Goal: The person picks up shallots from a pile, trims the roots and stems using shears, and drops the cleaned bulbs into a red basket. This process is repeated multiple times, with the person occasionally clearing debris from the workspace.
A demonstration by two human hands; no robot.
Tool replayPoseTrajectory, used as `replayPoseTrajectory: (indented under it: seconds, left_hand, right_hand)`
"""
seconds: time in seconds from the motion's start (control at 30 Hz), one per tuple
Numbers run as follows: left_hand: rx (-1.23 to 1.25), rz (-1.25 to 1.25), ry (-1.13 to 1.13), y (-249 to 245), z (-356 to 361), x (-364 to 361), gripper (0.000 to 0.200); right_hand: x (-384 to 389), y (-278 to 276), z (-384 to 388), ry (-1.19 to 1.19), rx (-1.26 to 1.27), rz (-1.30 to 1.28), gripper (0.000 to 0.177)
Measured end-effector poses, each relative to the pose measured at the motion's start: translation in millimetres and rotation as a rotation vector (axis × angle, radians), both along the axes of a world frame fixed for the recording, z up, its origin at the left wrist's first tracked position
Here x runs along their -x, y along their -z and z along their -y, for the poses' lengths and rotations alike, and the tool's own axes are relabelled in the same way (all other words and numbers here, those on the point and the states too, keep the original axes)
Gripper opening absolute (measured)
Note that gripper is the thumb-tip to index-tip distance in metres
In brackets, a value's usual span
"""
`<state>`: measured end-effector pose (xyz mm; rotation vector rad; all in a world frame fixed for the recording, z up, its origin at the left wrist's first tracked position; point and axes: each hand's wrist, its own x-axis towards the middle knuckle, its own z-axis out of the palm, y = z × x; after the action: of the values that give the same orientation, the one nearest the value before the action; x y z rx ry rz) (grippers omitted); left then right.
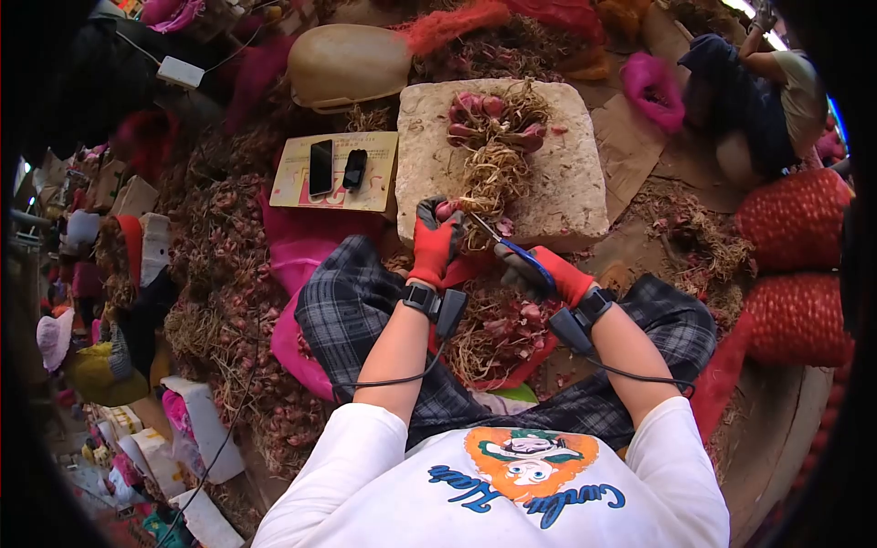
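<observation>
Our left hand (437,239) grips the shallot bunch (493,155) at mid-frame; our right hand (553,272) is clenched on scissors (501,239). Blades so near the left hand could nick it.

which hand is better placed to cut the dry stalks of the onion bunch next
Right. The right hand already holds the scissors, blades pointed at the onion bunch, while the left hand grips that bunch on the stone block.

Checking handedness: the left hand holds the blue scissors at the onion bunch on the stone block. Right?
No: in the head view the right hand holds the blue scissors at the onion bunch on the stone block; the left hand grips it.
</observation>
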<state>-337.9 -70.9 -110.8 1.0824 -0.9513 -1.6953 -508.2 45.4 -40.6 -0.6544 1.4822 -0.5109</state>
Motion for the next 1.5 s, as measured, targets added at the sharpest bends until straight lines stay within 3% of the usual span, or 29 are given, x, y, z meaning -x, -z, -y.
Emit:
replayPoseTrajectory:
  seconds: [0.07,0.1,0.17,0.43,0.53,0.57,0.63,0.73,0.9,0.93,1.03,1.13,1.17,1.27,1.4,1.43,1.5]
  left_hand:
    - [0.107,0.049,-0.004,22,5,-1,0.028]
    - [0.098,0.034,-0.002,28,7,0,0.028]
    - [0.08,0.005,-0.003,41,10,1,0.026]
    - [0.01,-0.02,0.093,-8,1,-1,0.016]
    - [0.056,-0.004,0.246,5,8,-10,0.014]
    - [0.094,0.008,0.316,16,12,-12,0.014]
    - [-0.067,-0.234,0.25,18,10,-13,0.017]
    - [-0.302,-0.427,0.244,13,5,-13,0.024]
    - [-0.404,-0.427,0.388,-42,-23,-4,0.019]
    - [-0.297,-0.295,0.481,-43,-31,-6,0.025]
    - [-0.087,0.128,0.671,-47,-61,-14,0.041]
    - [0.387,0.23,0.714,-45,-103,-7,0.043]
    - [0.283,0.023,0.713,-29,-118,0,0.037]
    - [0.101,0.083,0.742,-40,-146,-3,0.032]
    - [0.002,0.133,0.722,-16,-171,-13,0.023]
    - [-0.074,0.059,0.675,-18,-175,-13,0.019]
    - [-0.069,0.059,0.682,-13,-179,-14,0.021]
  right_hand:
    - [-6,14,3,0.074,0.048,0.014,0.061]
    - [-13,21,7,0.192,0.101,0.169,0.054]
    - [-17,29,8,0.27,0.072,0.225,0.05]
    - [-10,84,36,0.376,0.135,0.517,0.036]
    - [-11,61,27,0.373,0.265,0.165,0.041]
    - [-4,50,28,0.367,0.236,0.164,0.041]
    - [20,37,28,0.359,0.176,0.167,0.042]
    - [53,65,48,-0.03,0.386,-0.819,0.031]
    - [53,28,22,0.012,0.346,-0.201,0.029]
    - [43,16,7,0.034,0.336,-0.056,0.027]
    - [11,5,-40,0.447,0.396,0.322,0.023]
    - [-6,5,-72,0.541,0.519,0.313,0.024]
    - [-10,8,-78,0.449,0.582,0.335,0.022]
    - [-13,14,-105,0.508,0.569,0.339,0.02]
    - [-17,48,-123,0.478,0.577,0.157,0.016]
    - [-16,34,-129,0.51,0.413,0.3,0.014]
    - [-11,58,-133,0.548,0.334,0.446,0.014]
